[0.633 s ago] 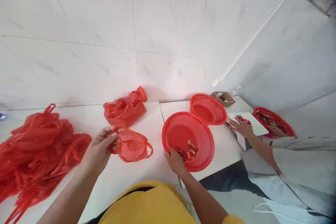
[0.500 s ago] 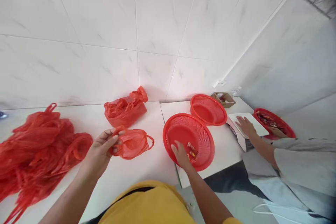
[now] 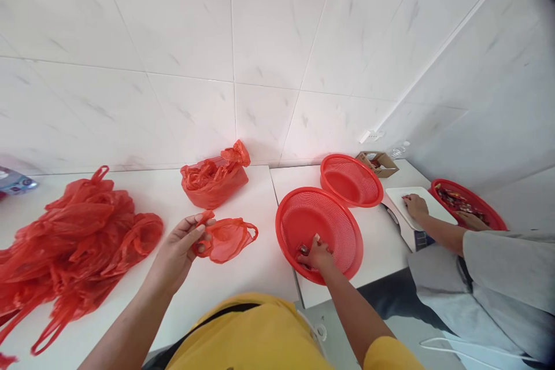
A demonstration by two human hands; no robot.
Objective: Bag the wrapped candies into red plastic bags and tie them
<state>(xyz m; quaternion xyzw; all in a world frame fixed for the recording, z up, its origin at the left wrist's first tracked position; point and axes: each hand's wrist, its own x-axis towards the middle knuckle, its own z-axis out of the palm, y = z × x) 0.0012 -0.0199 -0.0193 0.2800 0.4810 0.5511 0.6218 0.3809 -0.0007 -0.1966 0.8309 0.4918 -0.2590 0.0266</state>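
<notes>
My left hand pinches a small red plastic bag by one edge. The bag hangs partly spread above the white table, one loop handle sticking out to the right. Inside the nearer red mesh basket, my right hand has its fingers closed around small wrapped candies. They peek out at the fingertips; the palm side is hidden.
A heap of red plastic bags covers the table's left side. Behind are a filled red bag, a second red basket and a cardboard box. At right, a co-worker's hand is over a white scale, near a basket of candies.
My right hand has moved right within the basket and closed on the candies. The left hand still holds the bag. The co-worker's hand on the scale has drawn its fingers in.
</notes>
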